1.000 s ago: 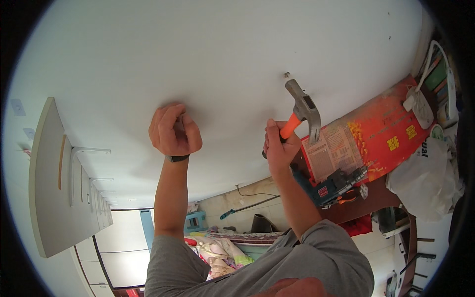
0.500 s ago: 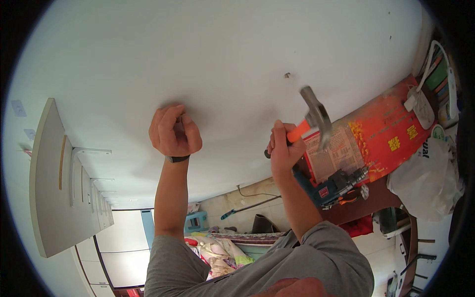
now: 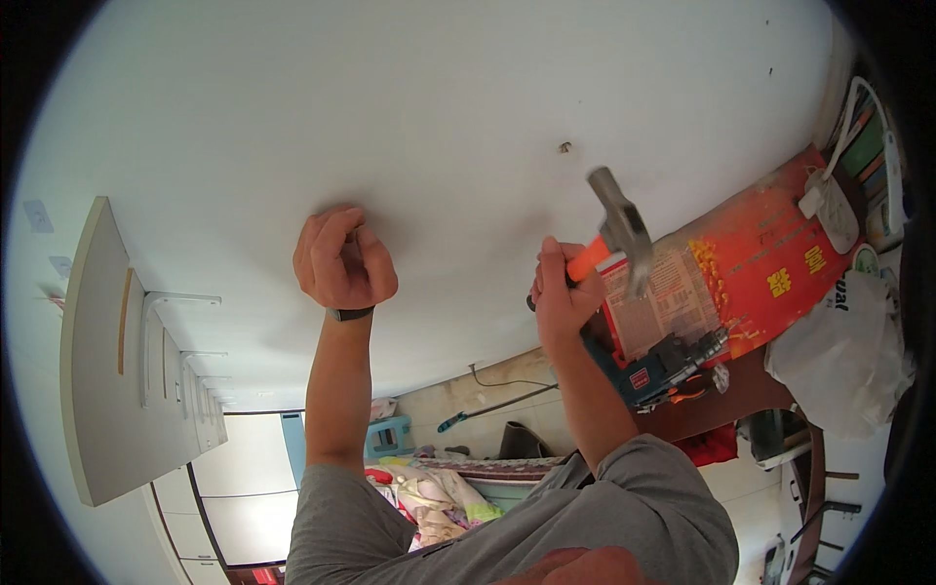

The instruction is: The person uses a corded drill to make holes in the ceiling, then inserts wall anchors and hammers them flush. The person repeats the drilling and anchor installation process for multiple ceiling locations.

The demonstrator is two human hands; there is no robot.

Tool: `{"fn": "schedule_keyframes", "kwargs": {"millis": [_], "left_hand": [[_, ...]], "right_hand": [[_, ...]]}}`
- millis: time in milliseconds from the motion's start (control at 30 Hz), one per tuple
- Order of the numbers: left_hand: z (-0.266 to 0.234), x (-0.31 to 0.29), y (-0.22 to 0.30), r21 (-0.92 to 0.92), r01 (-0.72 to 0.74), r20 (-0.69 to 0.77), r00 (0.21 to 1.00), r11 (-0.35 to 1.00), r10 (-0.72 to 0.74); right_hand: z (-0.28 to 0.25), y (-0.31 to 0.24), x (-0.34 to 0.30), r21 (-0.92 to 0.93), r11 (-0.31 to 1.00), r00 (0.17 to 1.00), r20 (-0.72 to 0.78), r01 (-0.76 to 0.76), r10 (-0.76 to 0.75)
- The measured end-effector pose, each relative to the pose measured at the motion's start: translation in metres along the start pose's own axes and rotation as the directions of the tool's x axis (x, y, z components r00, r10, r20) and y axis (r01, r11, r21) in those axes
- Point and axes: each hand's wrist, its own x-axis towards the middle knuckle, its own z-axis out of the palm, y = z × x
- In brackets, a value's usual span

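My right hand is wrapped round the orange and black handle of a claw hammer. Its metal head is raised to the right of that hand, slightly smeared by motion. Against the white wall, my left hand is closed, with thumb and fingers pinched together. Whatever lies between those fingertips is too small and hidden to name. A dark band circles the left wrist. Up and right of both hands, a small metallic fitting sticks in the wall.
White shelves on brackets jut from the wall at left. At right, a brown desk holds a red printed sheet, a power drill, a white power strip and a plastic bag. Bundled cloth lies below.
The hammer head has shifted very slightly up and to the left in my right hand. My left hand keeps its pinch at the same spot on the wall.
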Motion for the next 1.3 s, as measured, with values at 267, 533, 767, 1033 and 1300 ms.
{"fn": "schedule_keyframes", "kwargs": {"millis": [267, 533, 767, 1033, 1300], "left_hand": [[0.001, 0.003, 0.001, -0.003, 0.006, 0.004, 1.000, 1.000, -0.006], [0.002, 0.005, -0.001, 0.024, -0.011, -0.024, 1.000, 1.000, 0.011], [0.002, 0.016, 0.002, 0.051, -0.028, 0.018, 0.999, 0.998, 0.027], [0.001, 0.015, 0.018, 0.032, 0.036, -0.023, 0.999, 0.999, -0.035], [0.057, 0.021, 0.166, -0.469, 0.876, 0.646, 0.258, -0.107, -0.718]], "right_hand": [[-0.002, 0.007, 0.004, -0.055, 0.996, 0.998, -0.009, -0.065, 0.064], [-0.003, 0.003, 0.004, -0.218, 0.975, 0.998, 0.056, 0.034, -0.022], [-0.056, -0.020, -0.048, -0.296, 0.955, 1.000, 0.009, 0.009, -0.006], [-0.175, -0.108, -0.135, -0.767, 0.640, 0.908, 0.299, 0.044, 0.295], [-0.352, -0.226, -0.192, -0.973, 0.087, 0.944, 0.231, 0.216, 0.235]]}}
